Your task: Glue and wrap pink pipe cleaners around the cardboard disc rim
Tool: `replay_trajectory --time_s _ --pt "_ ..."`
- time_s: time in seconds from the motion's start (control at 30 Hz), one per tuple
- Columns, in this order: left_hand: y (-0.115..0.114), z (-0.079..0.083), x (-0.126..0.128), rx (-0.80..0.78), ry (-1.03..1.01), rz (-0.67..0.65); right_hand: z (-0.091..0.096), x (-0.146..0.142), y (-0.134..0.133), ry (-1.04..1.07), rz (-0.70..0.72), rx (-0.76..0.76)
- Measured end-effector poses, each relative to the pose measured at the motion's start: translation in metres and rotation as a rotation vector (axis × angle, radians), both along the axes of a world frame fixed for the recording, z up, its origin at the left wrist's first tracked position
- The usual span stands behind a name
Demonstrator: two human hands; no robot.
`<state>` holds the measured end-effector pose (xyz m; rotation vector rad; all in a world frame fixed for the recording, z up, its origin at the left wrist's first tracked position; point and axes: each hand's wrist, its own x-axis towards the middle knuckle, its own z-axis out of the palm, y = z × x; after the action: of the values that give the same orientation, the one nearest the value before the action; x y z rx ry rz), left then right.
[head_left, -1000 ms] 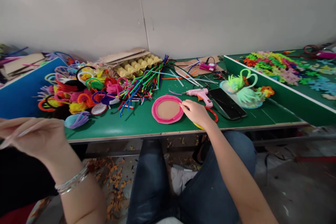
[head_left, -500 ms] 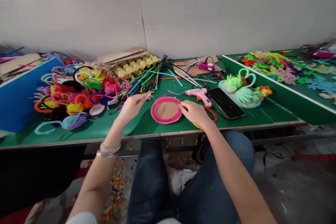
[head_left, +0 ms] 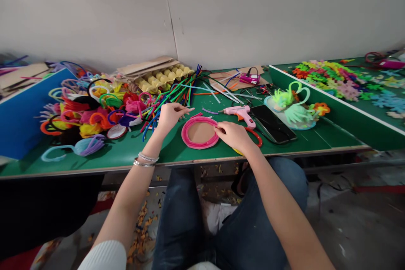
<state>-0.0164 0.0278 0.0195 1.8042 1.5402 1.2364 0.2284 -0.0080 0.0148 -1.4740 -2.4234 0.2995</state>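
Observation:
A round cardboard disc ringed with pink pipe cleaner point(head_left: 200, 133) lies on the green table point(head_left: 177, 152) in front of me. My right hand point(head_left: 236, 136) rests at its right edge, fingers pinched on the pink rim. My left hand point(head_left: 171, 116) hovers at the disc's upper left, fingers curled and pinching the loose end of the pink pipe cleaner. A bundle of straight pipe cleaners point(head_left: 172, 97) lies just behind my left hand. A pink glue gun point(head_left: 241, 114) sits just beyond my right hand.
A heap of coloured pipe-cleaner loops point(head_left: 91, 109) fills the left of the table beside a blue divider point(head_left: 22, 114). An egg carton point(head_left: 161, 76), a black phone point(head_left: 272, 123), a green chenille craft point(head_left: 292, 107) and a green divider point(head_left: 316, 101) stand around. Scraps litter the floor.
My left hand came in from the far left, low off the table, to the upper left of the pink ring and closed its fingers. The right hand stayed on the ring.

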Motion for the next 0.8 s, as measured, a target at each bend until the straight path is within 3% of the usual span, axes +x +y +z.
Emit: replay_trajectory --time_s 0.1,0.33,0.5,0.67,0.8 --pt "-0.001 0.003 -0.002 -0.024 -0.177 0.006 0.001 0.002 -0.001 0.018 -0.004 -0.004" --pt "-0.007 0.013 0.0 -0.082 -0.233 -0.075 0.005 0.003 -0.003 0.046 -0.023 -0.02" --pt "-0.035 0.028 -0.004 -0.084 -0.29 -0.238 0.005 0.005 -0.002 0.046 -0.047 -0.01" --pt "-0.069 0.032 -0.01 -0.088 -0.315 -0.219 0.005 0.009 -0.001 0.12 -0.148 0.071" --pt "-0.087 0.026 -0.005 -0.089 -0.196 -0.197 0.005 0.01 0.001 0.224 -0.201 0.167"
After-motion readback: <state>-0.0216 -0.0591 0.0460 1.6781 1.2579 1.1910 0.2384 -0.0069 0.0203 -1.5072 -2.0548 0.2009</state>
